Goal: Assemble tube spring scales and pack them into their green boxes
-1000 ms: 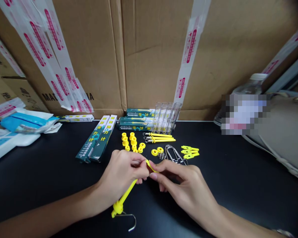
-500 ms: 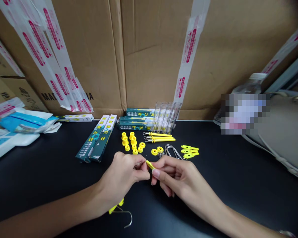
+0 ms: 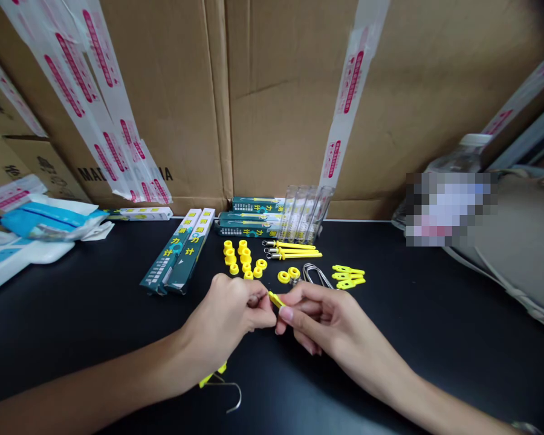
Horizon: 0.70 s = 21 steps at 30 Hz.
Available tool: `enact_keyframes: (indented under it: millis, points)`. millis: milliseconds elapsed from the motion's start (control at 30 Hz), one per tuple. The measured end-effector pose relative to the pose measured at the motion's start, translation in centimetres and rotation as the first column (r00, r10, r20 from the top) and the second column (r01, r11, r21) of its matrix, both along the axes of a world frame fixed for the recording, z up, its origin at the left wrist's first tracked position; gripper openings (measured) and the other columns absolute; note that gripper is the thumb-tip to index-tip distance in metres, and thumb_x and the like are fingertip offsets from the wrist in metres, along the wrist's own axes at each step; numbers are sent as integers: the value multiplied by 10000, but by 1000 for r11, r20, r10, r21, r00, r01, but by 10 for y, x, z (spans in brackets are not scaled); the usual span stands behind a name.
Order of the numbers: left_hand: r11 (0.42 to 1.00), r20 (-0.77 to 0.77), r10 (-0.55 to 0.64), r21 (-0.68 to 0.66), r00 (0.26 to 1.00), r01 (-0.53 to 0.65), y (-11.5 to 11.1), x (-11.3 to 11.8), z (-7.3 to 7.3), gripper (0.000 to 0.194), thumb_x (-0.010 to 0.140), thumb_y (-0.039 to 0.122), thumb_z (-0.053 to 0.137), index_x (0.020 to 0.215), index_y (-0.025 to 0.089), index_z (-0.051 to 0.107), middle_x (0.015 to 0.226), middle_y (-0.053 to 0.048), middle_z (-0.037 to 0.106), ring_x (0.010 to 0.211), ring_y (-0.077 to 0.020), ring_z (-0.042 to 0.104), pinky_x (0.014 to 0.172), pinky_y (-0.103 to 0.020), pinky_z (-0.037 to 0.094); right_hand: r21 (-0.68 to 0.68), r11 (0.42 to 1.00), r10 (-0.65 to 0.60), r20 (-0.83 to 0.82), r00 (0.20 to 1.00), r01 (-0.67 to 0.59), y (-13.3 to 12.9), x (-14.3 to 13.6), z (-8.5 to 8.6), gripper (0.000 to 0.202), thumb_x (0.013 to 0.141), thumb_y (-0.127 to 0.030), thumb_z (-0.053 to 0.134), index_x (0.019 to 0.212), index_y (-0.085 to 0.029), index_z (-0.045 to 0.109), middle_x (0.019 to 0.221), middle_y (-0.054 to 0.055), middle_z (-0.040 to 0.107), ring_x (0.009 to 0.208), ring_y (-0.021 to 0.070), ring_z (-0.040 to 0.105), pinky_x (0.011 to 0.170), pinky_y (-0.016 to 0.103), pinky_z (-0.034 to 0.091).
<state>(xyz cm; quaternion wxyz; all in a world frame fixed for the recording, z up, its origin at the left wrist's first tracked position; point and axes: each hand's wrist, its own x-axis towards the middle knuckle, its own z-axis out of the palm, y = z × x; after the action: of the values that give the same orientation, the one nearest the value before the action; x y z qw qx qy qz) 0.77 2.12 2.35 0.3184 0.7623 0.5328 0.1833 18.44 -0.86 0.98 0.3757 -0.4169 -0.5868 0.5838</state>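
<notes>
A: How are the two hands placed?

B: They meet low over a black table. The right hand has thumb and forefinger closed narrowly on a small yellow piece. The left hand is curled tight, seemingly around a yellow hooked piece; its middle is hidden, but a yellow end and a bent metal hook show below the wrist

A: What could go wrong?

B: The small yellow piece could flick away, I judge, because only fingertips grip it and an uneven push might twist it. It could land near the loose yellow rings or the similar flat yellow pieces beyond the hands. The metal hook could also snag if the wrist turned

A: Where does the small yellow piece lie?

B: Between right thumb and forefinger, slanting up toward the left fingertips. Its upper end is right beside them; whether they touch it, I cannot tell
</notes>
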Motion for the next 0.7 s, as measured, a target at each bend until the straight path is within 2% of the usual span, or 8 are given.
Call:
enact_keyframes:
  millis: [100, 200, 333, 500, 633, 667, 700]
  points:
    - [998, 38, 0, -68, 999, 3, -1, 0, 3, 136, 654, 208, 493, 549, 187, 577, 482, 52, 520, 484, -112, 476, 502, -221, 319, 74, 997, -11, 78, 997, 5, -1, 1, -3, 280, 917, -424, 619, 835, -158, 639, 709, 15, 654, 502, 83, 439, 471, 222, 329]
    - [993, 80, 19, -115, 997, -9, -1, 0, 3, 116, 639, 197, 502, 538, 193, 560, 478, 50, 528, 496, -125, 523, 507, -216, 355, 256, 967, -80, 254, 964, 13, -3, 2, -7, 223, 957, -326, 562, 811, -177, 643, 685, 7, 653, 542, 110, 499, 497, 230, 357]
    - [986, 180, 59, -163, 982, -29, -1, -1, -2, 139, 650, 189, 511, 516, 199, 545, 471, 48, 541, 494, -139, 568, 495, -209, 411, 515, 856, -185, 381, 906, -41, -4, 3, -13, 190, 978, -204, 477, 884, -197, 641, 729, 13, 683, 601, 148, 610, 549, 243, 430]
    - [985, 227, 64, -169, 972, -25, -1, 0, -8, 152, 659, 174, 497, 518, 200, 548, 486, 46, 578, 478, -133, 583, 483, -200, 444, 654, 747, -223, 418, 881, -121, -3, 8, -17, 225, 976, -105, 427, 895, -203, 613, 778, 33, 708, 634, 161, 670, 597, 249, 503]
    - [988, 265, 55, -156, 963, -14, -2, 0, -12, 147, 697, 178, 509, 574, 192, 589, 509, 45, 598, 468, -123, 583, 485, -194, 455, 795, 552, -306, 474, 826, -252, -3, 12, -20, 288, 937, -14, 388, 1044, -152, 617, 862, 97, 721, 721, 214, 666, 655, 314, 539]
    - [988, 272, 56, -151, 961, -15, -2, 0, -13, 153, 712, 183, 511, 590, 189, 603, 514, 44, 603, 469, -122, 586, 487, -193, 458, 812, 511, -321, 484, 814, -281, -3, 12, -20, 306, 927, 0, 379, 1070, -131, 615, 856, 109, 716, 719, 223, 655, 648, 325, 537]
    - [989, 278, 58, -147, 959, -17, -2, 0, -14, 160, 722, 183, 508, 600, 188, 611, 521, 44, 607, 470, -119, 587, 490, -191, 459, 814, 500, -325, 492, 808, -294, -4, 11, -19, 309, 922, 4, 372, 1064, -119, 618, 833, 112, 707, 703, 224, 644, 633, 327, 530]
